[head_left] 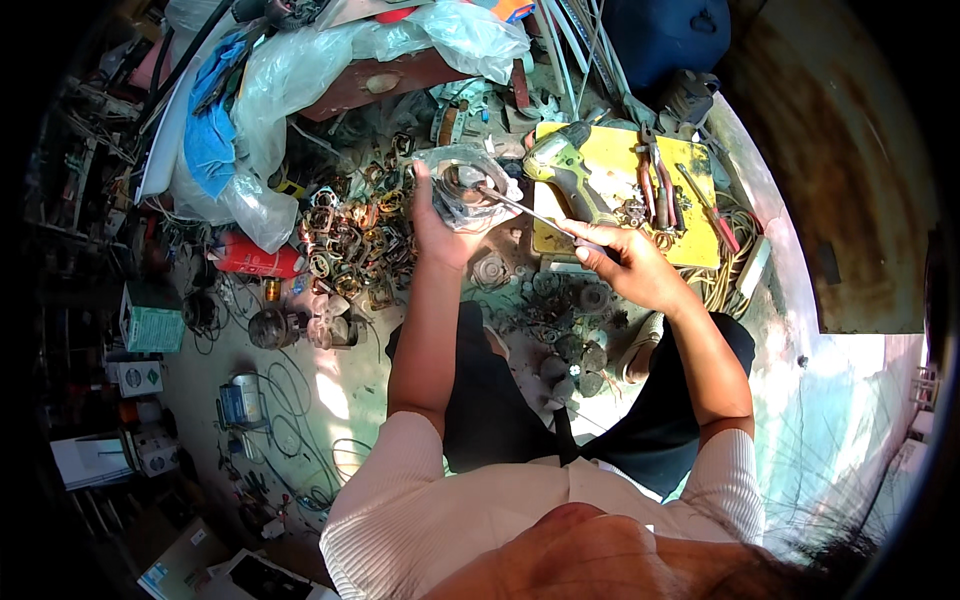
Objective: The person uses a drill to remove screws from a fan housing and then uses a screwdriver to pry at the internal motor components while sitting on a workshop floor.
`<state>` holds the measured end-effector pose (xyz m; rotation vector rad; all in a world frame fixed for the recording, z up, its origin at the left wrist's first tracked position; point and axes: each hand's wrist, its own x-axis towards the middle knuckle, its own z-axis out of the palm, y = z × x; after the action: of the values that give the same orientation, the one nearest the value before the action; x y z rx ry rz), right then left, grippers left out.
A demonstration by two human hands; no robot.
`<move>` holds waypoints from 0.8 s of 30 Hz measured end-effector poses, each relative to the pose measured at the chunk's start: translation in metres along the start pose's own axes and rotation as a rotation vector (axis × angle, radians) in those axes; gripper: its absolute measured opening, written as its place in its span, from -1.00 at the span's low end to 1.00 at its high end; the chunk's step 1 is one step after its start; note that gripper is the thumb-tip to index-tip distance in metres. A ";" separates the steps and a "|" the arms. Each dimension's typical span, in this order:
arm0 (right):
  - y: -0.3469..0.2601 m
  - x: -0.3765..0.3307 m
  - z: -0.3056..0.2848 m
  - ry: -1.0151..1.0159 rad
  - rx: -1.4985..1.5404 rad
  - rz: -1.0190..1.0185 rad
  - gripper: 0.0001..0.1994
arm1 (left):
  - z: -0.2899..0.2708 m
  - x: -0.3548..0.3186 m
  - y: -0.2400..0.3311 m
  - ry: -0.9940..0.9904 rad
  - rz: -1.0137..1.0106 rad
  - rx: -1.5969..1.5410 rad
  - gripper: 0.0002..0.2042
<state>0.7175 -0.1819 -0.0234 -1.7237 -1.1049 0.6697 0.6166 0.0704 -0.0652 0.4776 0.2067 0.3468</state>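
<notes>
My left hand (442, 232) is wrapped round a rounded, greyish metal housing (447, 165) with a hollow middle, held up in front of me. In my right hand (632, 268) is a screwdriver (528, 209); its long thin shaft points left, and its tip reaches into the hollow of the housing. What the tip touches inside is too small to make out. Just beyond my right hand, a yellow-green cordless drill (565, 170) lies on a yellow board (610, 150). Pliers (655, 180) and a red-handled tool (722, 228) lie on that board too.
A heap of copper-coloured coils (350, 240) spreads to the left, near a red cylinder (258, 256). Dark round metal parts (580, 355) lie on the floor between my legs. Coiled cable (745, 245) sits right of the board. A plastic sheet (300, 85) drapes over things at far left.
</notes>
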 end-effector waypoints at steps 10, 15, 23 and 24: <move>0.010 0.002 0.008 0.007 -0.032 -0.030 -0.59 | 0.001 0.003 -0.007 0.131 0.009 0.009 -0.41; 0.000 0.004 0.005 -0.119 0.227 0.180 -0.58 | 0.003 0.000 -0.007 0.153 0.034 0.059 -0.42; 0.008 0.004 0.025 -0.105 0.341 0.261 -0.56 | 0.003 0.002 -0.011 0.106 0.051 0.026 -0.53; 0.008 0.003 0.029 -0.099 0.367 0.258 -0.56 | 0.001 0.002 -0.011 0.102 0.068 0.046 -0.53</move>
<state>0.6980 -0.1678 -0.0422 -1.5364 -0.7711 1.0584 0.6214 0.0615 -0.0698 0.5137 0.2985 0.4344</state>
